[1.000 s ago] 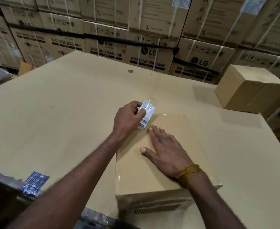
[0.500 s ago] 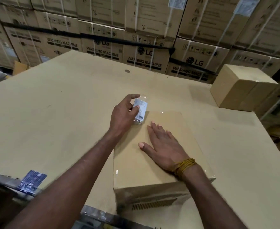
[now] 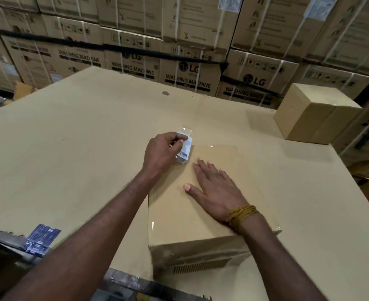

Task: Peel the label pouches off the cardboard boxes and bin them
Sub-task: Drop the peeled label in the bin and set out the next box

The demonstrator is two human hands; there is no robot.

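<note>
Pouch (image 3: pixel 184 146) has lifted a bit more, my left hand (image 3: pixel 164 155) pinching it at the far-left corner of the box (image 3: pixel 201 216). Right hand (image 3: pixel 216 190) is spread flat on the lid. Nearly peeled off, binning comes next I guess.

- A broad flat tan cardboard sheet (image 3: pixel 74 161) is serving as the work surface, with a small grey oval mark (image 3: pixel 165 93) sitting near its far edge.
- A dark blue printed sticker (image 3: pixel 41 239) is lying at the near left edge of the sheet, lapping over a strip of silvery tape (image 3: pixel 3 233).
- Tall stacked brown cartons printed "LG WASHING MACHINE" (image 3: pixel 187 74) are standing behind, bound with white straps and a black band (image 3: pixel 114 47).
- White paper labels (image 3: pixel 230 3) are sticking to the upper cartons.
</note>
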